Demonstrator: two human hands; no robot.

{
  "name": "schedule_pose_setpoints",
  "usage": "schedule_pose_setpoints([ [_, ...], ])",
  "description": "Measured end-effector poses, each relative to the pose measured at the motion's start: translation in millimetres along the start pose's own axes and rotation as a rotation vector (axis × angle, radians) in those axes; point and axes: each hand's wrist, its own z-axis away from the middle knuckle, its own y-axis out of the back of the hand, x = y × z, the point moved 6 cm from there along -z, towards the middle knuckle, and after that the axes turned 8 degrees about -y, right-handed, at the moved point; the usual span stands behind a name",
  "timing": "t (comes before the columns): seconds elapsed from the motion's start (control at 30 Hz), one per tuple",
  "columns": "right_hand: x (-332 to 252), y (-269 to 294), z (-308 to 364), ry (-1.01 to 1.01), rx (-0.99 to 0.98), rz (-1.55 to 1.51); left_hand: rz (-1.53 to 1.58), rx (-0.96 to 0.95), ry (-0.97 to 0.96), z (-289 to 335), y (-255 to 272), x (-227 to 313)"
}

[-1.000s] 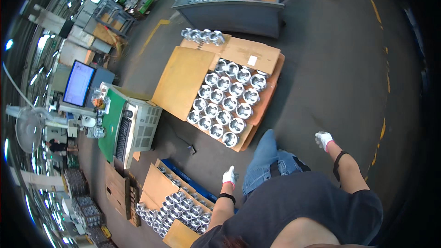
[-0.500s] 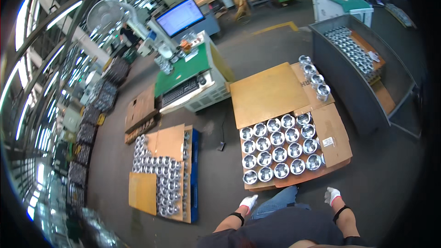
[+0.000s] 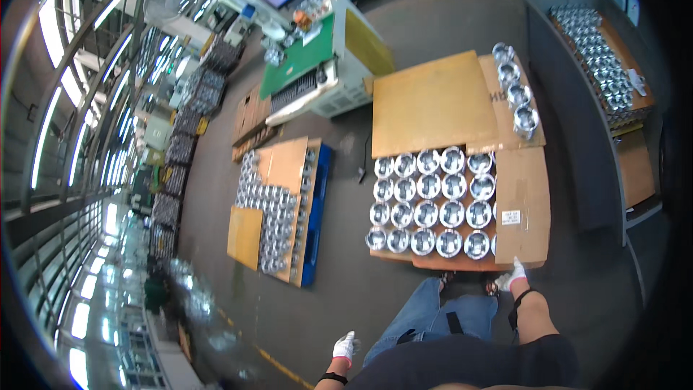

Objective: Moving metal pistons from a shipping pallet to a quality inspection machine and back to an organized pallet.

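One grey bin (image 3: pixel 567 101), pallet (image 3: pixel 318 202), cardboard (image 3: pixel 527 188) overlapping pistons (image 3: pixel 428 186)

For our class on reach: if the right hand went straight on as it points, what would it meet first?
The right hand would probably meet the labelled cardboard first; whether they touch is unclear.

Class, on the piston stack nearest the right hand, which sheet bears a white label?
The rightmost cardboard sheet, its near edge by the right hand. A white label sets it apart; the yellow-brown sheet and the cardboard under four pistons show none.
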Motion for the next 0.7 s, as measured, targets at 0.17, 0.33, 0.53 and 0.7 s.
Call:
schedule_pose_setpoints([
  [0.17, -35.7, 9.7, -26.3, 0.006, -0.155, -0.092, -0.235, 0.017, 0.036, 103.7, -11.0, -45.6],
  [0.33, -53.6, 4.5, -14.1, 0.035, -0.192, -0.094, -0.076, 0.045, 0.011, 141.1, -28.6, -87.6],
  [0.53, -76.9, 14.7, 10.0, 0.231, -0.313, 0.123, 0.054, 0.004, -0.05, 152.3, -53.1, -104.8],
  [0.7, -37.3, 5.5, 56.1, 0.332, -0.167, 0.294, 0.034, -0.076, -0.072, 151.2, -57.8, -131.0],
])
